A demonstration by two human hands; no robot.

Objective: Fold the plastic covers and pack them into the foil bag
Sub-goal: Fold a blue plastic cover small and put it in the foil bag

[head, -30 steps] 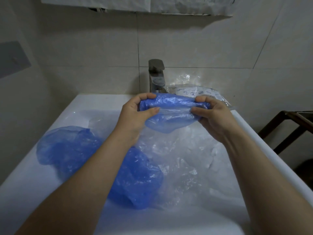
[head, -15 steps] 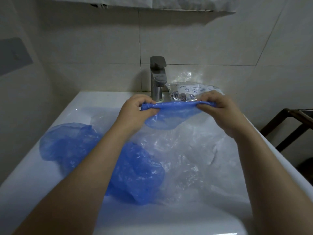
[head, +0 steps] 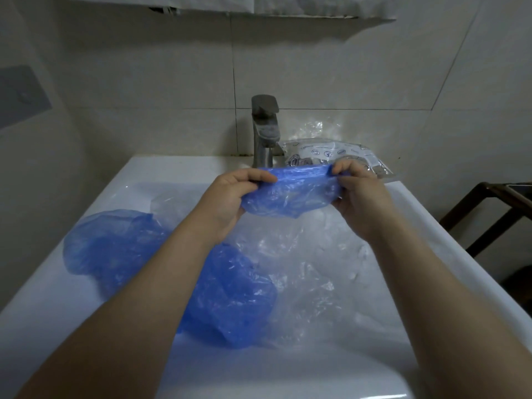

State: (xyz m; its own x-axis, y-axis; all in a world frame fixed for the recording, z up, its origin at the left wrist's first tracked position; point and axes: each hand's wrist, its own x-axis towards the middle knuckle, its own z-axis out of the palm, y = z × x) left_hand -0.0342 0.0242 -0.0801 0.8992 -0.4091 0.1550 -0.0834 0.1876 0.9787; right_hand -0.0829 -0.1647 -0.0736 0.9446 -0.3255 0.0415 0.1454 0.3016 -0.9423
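Note:
A folded blue plastic cover (head: 290,194) hangs in the air above the basin, stretched between my hands. My left hand (head: 230,197) pinches its left end and my right hand (head: 357,194) pinches its right end. Under my arms lie more blue plastic covers (head: 230,298) and crumpled clear plastic covers (head: 311,272) in the white sink (head: 72,306). The printed foil bag (head: 331,152) lies on the sink's back right corner, behind my right hand, partly hidden by it.
A metal faucet (head: 264,131) stands at the back middle of the sink against the tiled wall. A dark wooden frame (head: 489,214) stands to the right of the sink. A grey panel (head: 20,96) is on the left wall.
My hands rolled the cover's top edge over and pulled it flat between them. The view shifted slightly, showing more of the foil bag and faucet.

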